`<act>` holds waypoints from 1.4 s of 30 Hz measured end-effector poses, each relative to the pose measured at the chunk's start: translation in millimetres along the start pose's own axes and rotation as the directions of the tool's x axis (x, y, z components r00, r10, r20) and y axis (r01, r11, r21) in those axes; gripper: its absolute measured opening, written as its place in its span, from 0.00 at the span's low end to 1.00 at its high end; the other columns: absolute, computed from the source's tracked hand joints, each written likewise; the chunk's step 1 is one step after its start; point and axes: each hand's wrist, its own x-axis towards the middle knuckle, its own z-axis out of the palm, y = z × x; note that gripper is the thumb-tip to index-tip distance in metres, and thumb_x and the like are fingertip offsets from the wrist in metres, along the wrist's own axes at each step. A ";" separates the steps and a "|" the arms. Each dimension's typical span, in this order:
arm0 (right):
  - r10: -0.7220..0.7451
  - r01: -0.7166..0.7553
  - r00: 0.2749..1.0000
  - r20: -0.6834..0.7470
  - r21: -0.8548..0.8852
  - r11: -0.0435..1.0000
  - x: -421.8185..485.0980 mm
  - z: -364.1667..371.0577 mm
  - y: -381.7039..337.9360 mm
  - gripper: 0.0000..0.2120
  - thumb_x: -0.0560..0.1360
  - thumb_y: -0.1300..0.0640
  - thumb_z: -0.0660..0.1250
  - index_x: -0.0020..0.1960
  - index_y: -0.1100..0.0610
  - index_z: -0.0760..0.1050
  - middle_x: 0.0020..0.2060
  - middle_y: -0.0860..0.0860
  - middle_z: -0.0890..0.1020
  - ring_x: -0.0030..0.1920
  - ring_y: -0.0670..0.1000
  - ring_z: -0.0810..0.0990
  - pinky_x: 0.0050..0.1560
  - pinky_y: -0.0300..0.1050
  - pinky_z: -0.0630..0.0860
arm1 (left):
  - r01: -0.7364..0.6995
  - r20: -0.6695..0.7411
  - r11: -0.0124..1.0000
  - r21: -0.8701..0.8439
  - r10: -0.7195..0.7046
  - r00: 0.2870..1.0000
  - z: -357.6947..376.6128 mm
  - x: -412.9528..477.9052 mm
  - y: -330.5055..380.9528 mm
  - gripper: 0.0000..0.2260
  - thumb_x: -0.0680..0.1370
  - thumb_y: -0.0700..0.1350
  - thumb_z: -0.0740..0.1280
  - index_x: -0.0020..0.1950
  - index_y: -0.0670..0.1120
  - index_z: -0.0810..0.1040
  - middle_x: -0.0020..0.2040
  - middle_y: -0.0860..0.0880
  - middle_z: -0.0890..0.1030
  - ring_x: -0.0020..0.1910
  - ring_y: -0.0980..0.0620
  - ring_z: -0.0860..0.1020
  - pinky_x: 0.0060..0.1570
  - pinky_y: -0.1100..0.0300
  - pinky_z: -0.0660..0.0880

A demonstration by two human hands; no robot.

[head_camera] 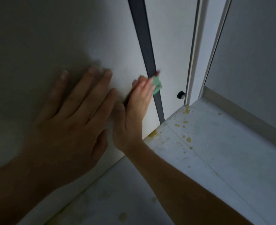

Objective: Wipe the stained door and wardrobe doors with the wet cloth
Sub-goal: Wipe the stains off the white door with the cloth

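Currently: left hand lies flat on the white door, fingers straight and spread, holding nothing. Right hand presses the green cloth against the door's dark vertical strip, low down near the floor. Its fingers look roughly straight over the cloth but are blurred. Black round door stop sits just beside the white frame. Yellow splatter stains on the floor.
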 end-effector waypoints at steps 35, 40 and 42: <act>0.205 -0.214 0.976 -0.072 -0.158 0.964 -42.0 22.2 -11.5 0.35 0.82 0.44 0.47 0.82 0.60 0.41 0.82 0.52 0.41 0.82 0.53 0.39 0.80 0.64 0.44 | 0.148 0.021 0.979 0.142 -0.153 0.988 -32.2 -90.9 -43.5 0.34 0.76 0.47 0.63 0.80 0.37 0.62 0.83 0.41 0.56 0.83 0.41 0.54 0.80 0.37 0.46; 0.050 -0.057 0.997 -0.061 -0.107 0.993 -35.7 42.8 -69.8 0.35 0.82 0.45 0.50 0.82 0.61 0.41 0.80 0.52 0.39 0.81 0.56 0.36 0.80 0.57 0.38 | 0.121 0.059 0.985 0.121 -0.129 0.990 -29.1 -104.6 -43.3 0.34 0.76 0.47 0.62 0.81 0.38 0.61 0.83 0.41 0.56 0.83 0.40 0.54 0.80 0.36 0.48; -0.110 0.107 0.994 -0.004 -0.198 0.974 -42.4 47.5 -73.5 0.33 0.83 0.45 0.49 0.81 0.60 0.42 0.80 0.52 0.42 0.81 0.59 0.39 0.80 0.60 0.40 | 0.120 0.062 0.985 0.123 -0.128 0.990 -29.3 -106.2 -43.7 0.34 0.76 0.47 0.62 0.81 0.38 0.62 0.83 0.41 0.56 0.83 0.40 0.54 0.80 0.36 0.48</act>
